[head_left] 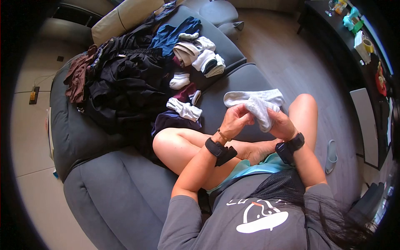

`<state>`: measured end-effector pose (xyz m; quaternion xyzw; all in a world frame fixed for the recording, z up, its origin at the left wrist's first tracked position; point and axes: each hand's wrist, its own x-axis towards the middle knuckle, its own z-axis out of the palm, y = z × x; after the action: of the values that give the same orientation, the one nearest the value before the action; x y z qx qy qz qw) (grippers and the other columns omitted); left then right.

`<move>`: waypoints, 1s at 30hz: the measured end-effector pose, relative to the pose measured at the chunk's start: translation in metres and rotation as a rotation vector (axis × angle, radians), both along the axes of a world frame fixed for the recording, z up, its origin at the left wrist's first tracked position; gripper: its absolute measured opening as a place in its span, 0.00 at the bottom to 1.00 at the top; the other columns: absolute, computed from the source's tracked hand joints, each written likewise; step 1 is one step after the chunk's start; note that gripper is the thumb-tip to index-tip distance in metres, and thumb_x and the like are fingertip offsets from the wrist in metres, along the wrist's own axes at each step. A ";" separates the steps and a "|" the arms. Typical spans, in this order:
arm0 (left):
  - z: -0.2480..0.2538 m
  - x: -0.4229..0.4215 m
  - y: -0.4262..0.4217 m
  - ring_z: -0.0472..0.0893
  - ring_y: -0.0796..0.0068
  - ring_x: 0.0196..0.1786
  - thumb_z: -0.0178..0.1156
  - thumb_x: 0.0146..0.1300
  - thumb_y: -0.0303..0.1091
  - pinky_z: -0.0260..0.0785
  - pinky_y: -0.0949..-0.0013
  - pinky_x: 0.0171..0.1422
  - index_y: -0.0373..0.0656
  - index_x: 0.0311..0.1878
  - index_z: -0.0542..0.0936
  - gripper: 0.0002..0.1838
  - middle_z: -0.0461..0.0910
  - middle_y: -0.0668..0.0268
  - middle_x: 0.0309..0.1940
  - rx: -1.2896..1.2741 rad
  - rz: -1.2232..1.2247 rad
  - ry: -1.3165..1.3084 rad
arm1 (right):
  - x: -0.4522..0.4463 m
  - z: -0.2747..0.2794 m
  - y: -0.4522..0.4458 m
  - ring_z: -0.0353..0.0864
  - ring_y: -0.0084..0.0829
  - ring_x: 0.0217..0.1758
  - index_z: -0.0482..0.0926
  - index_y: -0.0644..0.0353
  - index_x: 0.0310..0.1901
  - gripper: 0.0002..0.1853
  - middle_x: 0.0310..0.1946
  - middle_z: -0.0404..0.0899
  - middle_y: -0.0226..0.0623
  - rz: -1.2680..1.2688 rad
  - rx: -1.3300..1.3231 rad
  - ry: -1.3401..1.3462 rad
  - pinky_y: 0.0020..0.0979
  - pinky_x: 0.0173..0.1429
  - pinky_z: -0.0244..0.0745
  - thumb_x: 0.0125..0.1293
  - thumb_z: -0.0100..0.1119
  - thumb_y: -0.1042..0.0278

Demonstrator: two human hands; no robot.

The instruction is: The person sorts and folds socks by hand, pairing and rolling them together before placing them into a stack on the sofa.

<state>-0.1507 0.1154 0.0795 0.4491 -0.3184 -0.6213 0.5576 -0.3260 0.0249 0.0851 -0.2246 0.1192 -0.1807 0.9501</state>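
A light grey sock (261, 111) hangs between my two hands above my crossed legs. My left hand (236, 121) pinches one side of it, with a beaded bracelet and a black strap on the wrist. On the other side, my right hand (283, 123) has its fingers closed on the same sock. Another light grey sock (239, 97) lies flat on the dark grey sofa seat just beyond my hands. To the left sit a white sock bundle (184, 109), a white striped sock (179, 81) and several folded socks (204, 58).
Black clothes (125, 81) and brown cloth (79, 75) are heaped on the sofa (116, 191) at left, with a blue garment (173, 35) behind. A slipper (331, 156) lies on the floor at right. A black shelf (341, 39) with small items stands at upper right.
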 end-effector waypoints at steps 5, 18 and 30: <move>0.001 0.011 0.001 0.78 0.79 0.35 0.57 0.64 0.28 0.75 0.73 0.45 0.39 0.43 0.75 0.07 0.79 0.67 0.37 0.011 -0.035 -0.040 | -0.006 0.009 -0.010 0.75 0.27 0.55 0.69 0.64 0.58 0.20 0.53 0.76 0.34 -0.081 -0.192 0.111 0.30 0.61 0.68 0.68 0.53 0.64; 0.019 0.027 0.000 0.79 0.79 0.35 0.53 0.63 0.25 0.77 0.71 0.44 0.43 0.36 0.69 0.02 0.75 0.69 0.31 0.029 0.331 0.274 | -0.026 0.015 -0.028 0.72 0.25 0.57 0.66 0.62 0.62 0.25 0.54 0.74 0.31 0.053 -0.391 0.330 0.29 0.62 0.65 0.65 0.58 0.67; 0.043 0.017 -0.007 0.76 0.82 0.38 0.59 0.64 0.33 0.69 0.77 0.44 0.43 0.43 0.74 0.08 0.77 0.71 0.35 0.241 0.170 0.381 | -0.034 0.025 -0.033 0.70 0.25 0.58 0.64 0.62 0.63 0.29 0.55 0.72 0.32 0.134 -0.545 0.354 0.31 0.64 0.63 0.62 0.63 0.66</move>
<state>-0.1336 0.1087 0.1227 0.4122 -0.0921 -0.6794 0.6001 -0.3601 -0.0077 0.1100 -0.5057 0.2145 -0.1011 0.8295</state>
